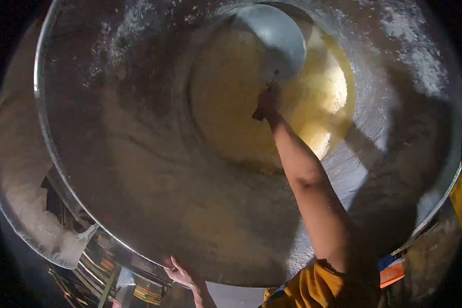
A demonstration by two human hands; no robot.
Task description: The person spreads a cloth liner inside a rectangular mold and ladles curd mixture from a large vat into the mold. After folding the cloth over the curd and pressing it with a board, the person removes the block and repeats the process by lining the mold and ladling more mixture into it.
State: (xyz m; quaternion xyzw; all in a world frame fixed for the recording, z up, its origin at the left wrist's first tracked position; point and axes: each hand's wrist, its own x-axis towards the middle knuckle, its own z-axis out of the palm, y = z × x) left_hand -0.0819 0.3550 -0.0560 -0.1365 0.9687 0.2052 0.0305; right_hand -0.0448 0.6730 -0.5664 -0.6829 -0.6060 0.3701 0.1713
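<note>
Grey metal fills our view, and it's one huge pan point(138, 174), wide-rimmed, its walls sloping down and streaked with pale residue. Down at the bottom we find the yellow contents point(226, 108), glossy and bright on the right, dull in shadow on the left; liquid, we'd judge. Across comes our right arm point(308, 190), reaching out from a mustard sleeve point(313, 287) toward the middle.

And there's the scoop point(282, 36), round and metal, over the far part of the yellow; whether it touches the surface, we can't tell. It looks stiff and thin, so we'd call it light when bare, heavier and ready to tip with a load, perhaps slippery where wet. No fragile piece, this! Best hold is firm and close behind the bowl, wrist ready to steady any twist.

Right there is our right hand point(267, 100), dim in shadow but closed on the scoop's near end. Down at the near rim, our left hand point(179, 274) has its fingers against the metal; gripping or merely resting, we can't say.
</note>
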